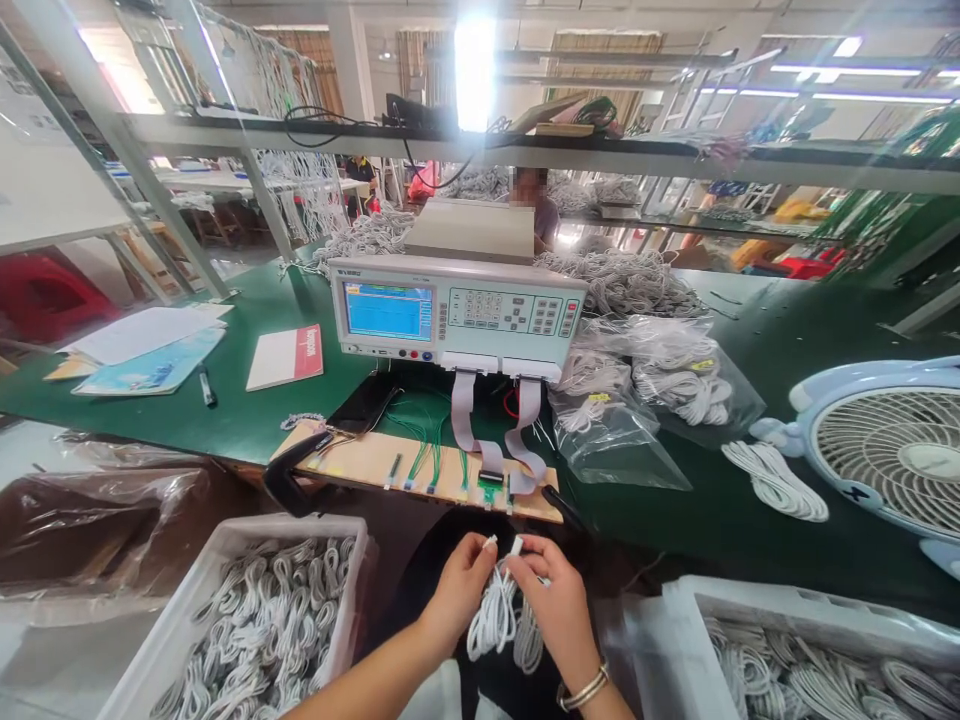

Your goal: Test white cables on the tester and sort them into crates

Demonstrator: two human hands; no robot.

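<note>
My left hand (459, 583) pinches a small white connector (491, 541) between thumb and fingertips. Another white connector (516, 546) is gripped by my right hand (553, 583), which has a metal bangle at its wrist. From between the hands hangs a coiled white cable bundle (491, 622), with a greyer loop beside it. Just beyond my fingers lies a wooden board (375, 455) carrying small sockets and green wires (429, 450). Two grey ribbon cables (463, 412) run from a tester with a blue screen (390, 312) down to the board's right part.
White bins of coiled cables stand at left (360, 560) and right (686, 610). Bagged cables (679, 385), a loose cable coil (776, 480) and a fan (900, 450) sit on the green table (750, 340). A black clamp (289, 485) grips the board's left end. A person sits beyond the tester.
</note>
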